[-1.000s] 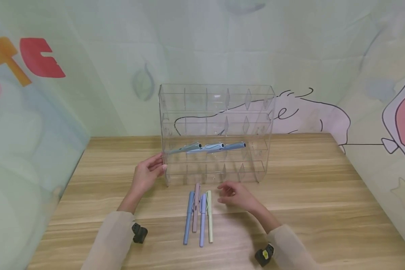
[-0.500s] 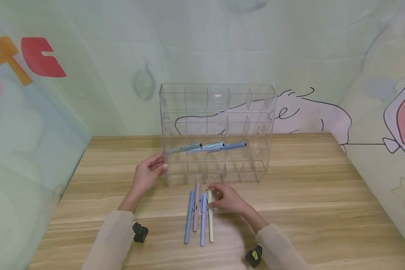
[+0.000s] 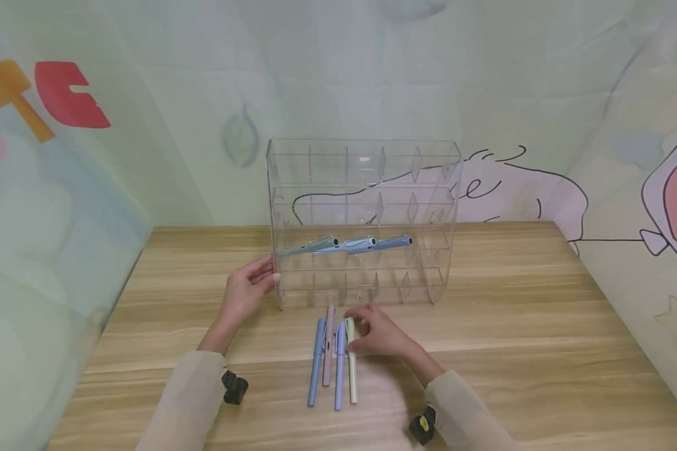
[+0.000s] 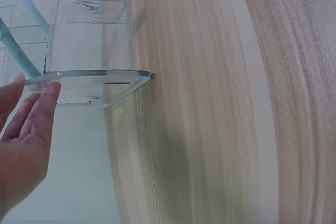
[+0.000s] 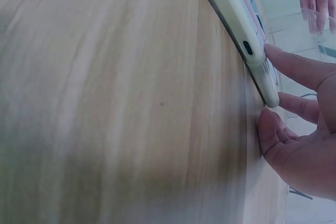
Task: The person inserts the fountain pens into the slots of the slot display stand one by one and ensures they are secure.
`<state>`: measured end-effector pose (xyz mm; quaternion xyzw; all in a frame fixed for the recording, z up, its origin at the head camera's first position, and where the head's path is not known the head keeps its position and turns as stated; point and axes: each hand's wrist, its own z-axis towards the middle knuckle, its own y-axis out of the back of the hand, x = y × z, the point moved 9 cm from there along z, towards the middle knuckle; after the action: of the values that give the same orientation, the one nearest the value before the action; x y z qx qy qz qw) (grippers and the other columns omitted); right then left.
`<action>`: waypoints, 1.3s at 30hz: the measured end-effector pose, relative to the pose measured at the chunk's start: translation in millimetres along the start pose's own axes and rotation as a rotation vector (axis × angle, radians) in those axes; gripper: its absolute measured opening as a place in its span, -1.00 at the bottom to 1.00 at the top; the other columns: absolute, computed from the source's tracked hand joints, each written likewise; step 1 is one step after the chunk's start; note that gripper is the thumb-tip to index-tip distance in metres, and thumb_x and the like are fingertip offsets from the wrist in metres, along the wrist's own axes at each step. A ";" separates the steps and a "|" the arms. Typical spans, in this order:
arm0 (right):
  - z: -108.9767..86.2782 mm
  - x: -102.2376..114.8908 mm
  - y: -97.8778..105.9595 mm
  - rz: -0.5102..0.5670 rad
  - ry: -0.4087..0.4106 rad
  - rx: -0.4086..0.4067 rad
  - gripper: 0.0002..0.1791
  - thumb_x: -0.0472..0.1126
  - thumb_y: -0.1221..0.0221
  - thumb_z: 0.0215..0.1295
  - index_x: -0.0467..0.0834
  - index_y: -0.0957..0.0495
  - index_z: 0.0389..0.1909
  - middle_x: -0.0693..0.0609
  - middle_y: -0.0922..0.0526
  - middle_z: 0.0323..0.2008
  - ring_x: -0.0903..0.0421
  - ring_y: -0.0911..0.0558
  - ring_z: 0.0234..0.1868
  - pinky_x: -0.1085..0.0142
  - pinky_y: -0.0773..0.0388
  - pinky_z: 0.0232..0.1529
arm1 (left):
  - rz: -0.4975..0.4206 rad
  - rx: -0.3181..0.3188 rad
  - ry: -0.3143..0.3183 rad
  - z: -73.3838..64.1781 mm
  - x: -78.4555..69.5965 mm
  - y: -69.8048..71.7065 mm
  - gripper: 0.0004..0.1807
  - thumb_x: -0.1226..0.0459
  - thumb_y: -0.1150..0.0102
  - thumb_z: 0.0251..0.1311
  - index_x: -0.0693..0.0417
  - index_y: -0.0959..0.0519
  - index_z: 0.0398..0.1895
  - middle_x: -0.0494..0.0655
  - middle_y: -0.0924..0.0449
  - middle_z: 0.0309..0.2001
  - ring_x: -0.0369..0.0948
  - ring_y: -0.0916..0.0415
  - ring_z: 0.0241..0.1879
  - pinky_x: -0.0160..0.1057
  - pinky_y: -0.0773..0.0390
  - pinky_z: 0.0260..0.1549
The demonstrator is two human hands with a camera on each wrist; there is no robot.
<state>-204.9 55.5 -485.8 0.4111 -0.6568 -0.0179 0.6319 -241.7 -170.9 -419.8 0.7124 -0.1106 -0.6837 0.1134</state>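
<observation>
A clear acrylic rack (image 3: 363, 279) stands on the table. My left hand (image 3: 245, 294) touches its left side panel; in the left wrist view the fingertips (image 4: 52, 88) lie along the panel's edge. In front of the rack, pens lie side by side: a blue pen (image 3: 316, 363), a mauve pen (image 3: 327, 357), a lavender pen (image 3: 340, 369) and a pale green pen (image 3: 353, 382). My right hand (image 3: 380, 332) pinches the pale green pen near its capped end, thumb and finger spread along the cap. In the right wrist view this pen (image 5: 231, 17) lies on the table.
On one rack shelf rest a grey-green pen (image 3: 316, 245), a light blue pen (image 3: 350, 246) and a darker blue pen (image 3: 392, 243). Thin dividers split each shelf. A printed cloth (image 3: 203, 125) hangs behind and beside the wooden table (image 3: 519, 326).
My right hand has moved left from beside the pens and taken hold of the pale green pen's capped end. The left hand has stayed at the rack's side.
</observation>
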 end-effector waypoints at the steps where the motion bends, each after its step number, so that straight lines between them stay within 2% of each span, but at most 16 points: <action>1: 0.1 0.2 0.0 -0.003 0.006 0.001 -0.38 -0.26 -0.39 -0.09 -0.18 -0.44 0.08 -0.10 -0.34 -0.07 0.08 -0.39 -0.26 0.32 -0.46 -0.29 | -0.001 0.000 0.001 0.1 0.1 -0.1 -0.49 0.45 -0.06 0.21 0.25 -0.28 0.25 0.29 -0.42 0.07 0.05 -0.45 0.03 -0.40 -0.60 -0.19; 12: -3.0 2.7 3.6 -0.051 0.024 -0.021 -0.42 -0.22 -0.44 -0.18 -0.23 -0.47 -0.06 -0.02 -0.37 -0.22 0.10 -0.38 -0.31 0.33 -0.46 -0.34 | 0.000 0.004 -0.003 0.3 0.0 -1.0 -0.50 0.45 -0.05 0.22 0.27 -0.28 0.25 0.29 -0.42 0.07 0.05 -0.43 0.04 -0.39 -0.59 -0.16; 16: -5.5 3.2 5.4 -0.031 0.038 -0.039 -0.42 -0.24 -0.44 -0.20 -0.27 -0.46 -0.08 -0.04 -0.37 -0.26 0.11 -0.39 -0.32 0.36 -0.49 -0.33 | 0.000 0.006 -0.003 0.2 0.3 -0.8 -0.50 0.45 -0.05 0.22 0.26 -0.28 0.25 0.29 -0.42 0.07 0.05 -0.44 0.04 -0.39 -0.59 -0.16; 24: -6.9 0.6 7.0 -0.019 0.051 -0.052 -0.44 -0.27 -0.43 -0.18 -0.30 -0.45 -0.11 -0.04 -0.37 -0.28 0.12 -0.40 -0.33 0.38 -0.49 -0.33 | 0.003 0.002 0.004 0.1 1.4 -0.5 -0.51 0.45 -0.05 0.22 0.25 -0.29 0.24 0.29 -0.42 0.07 0.05 -0.44 0.03 -0.38 -0.59 -0.15; 31: -8.3 -1.9 14.4 -0.067 0.064 -0.056 -0.50 -0.24 -0.42 -0.13 -0.28 -0.47 -0.13 0.00 -0.42 -0.34 0.13 -0.42 -0.36 0.36 -0.49 -0.38 | 0.003 0.001 0.009 0.8 1.5 -1.0 -0.51 0.44 -0.05 0.22 0.24 -0.29 0.24 0.27 -0.42 0.07 0.04 -0.44 0.04 -0.39 -0.58 -0.14; 34: -10.2 -2.6 19.6 -0.078 0.082 -0.048 -0.52 -0.27 -0.40 -0.12 -0.26 -0.50 -0.11 0.00 -0.45 -0.30 0.12 -0.43 -0.32 0.33 -0.50 -0.34 | 0.001 -0.001 0.009 0.7 0.9 -0.8 -0.51 0.44 -0.06 0.22 0.24 -0.30 0.24 0.27 -0.42 0.07 0.04 -0.44 0.04 -0.39 -0.58 -0.15; 39: -9.8 -3.6 21.5 -0.106 0.130 0.016 -0.45 -0.35 -0.36 -0.11 -0.20 -0.49 0.01 -0.01 -0.45 -0.19 0.14 -0.42 -0.30 0.34 -0.51 -0.29 | 0.002 -0.001 0.006 -0.3 -0.5 -0.6 -0.51 0.45 -0.05 0.21 0.25 -0.30 0.24 0.28 -0.42 0.07 0.05 -0.44 0.04 -0.39 -0.59 -0.15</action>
<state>-208.2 76.6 -475.1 0.4507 -0.5919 -0.0193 0.6680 -241.4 -170.2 -419.5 0.7142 -0.1109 -0.6815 0.1147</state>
